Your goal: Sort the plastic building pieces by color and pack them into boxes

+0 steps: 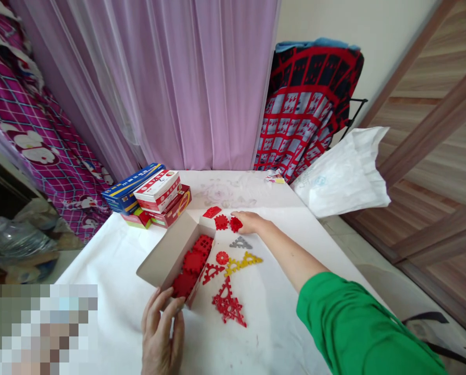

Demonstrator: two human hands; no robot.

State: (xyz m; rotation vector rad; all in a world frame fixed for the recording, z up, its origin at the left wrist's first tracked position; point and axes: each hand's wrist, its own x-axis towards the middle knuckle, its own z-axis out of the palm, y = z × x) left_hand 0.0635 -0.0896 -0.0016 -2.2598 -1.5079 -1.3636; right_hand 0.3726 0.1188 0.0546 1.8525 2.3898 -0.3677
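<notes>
An open cardboard box with its lid folded to the left holds several red toothed plastic building pieces. At its near end, my left hand has its fingers apart, fingertips touching the box edge. My right hand reaches past the box's far right corner, its fingers closed on a small red toothed piece. Beside that piece lies a red square piece. Nearer me on the table are a grey triangle, yellow triangles, a red round piece and red triangles.
Stacked boxes, a blue one and a red-and-white one among them, stand at the table's far left. A crumpled wrapper lies at the far edge. On the right hangs a white bag. A purple curtain closes off the back.
</notes>
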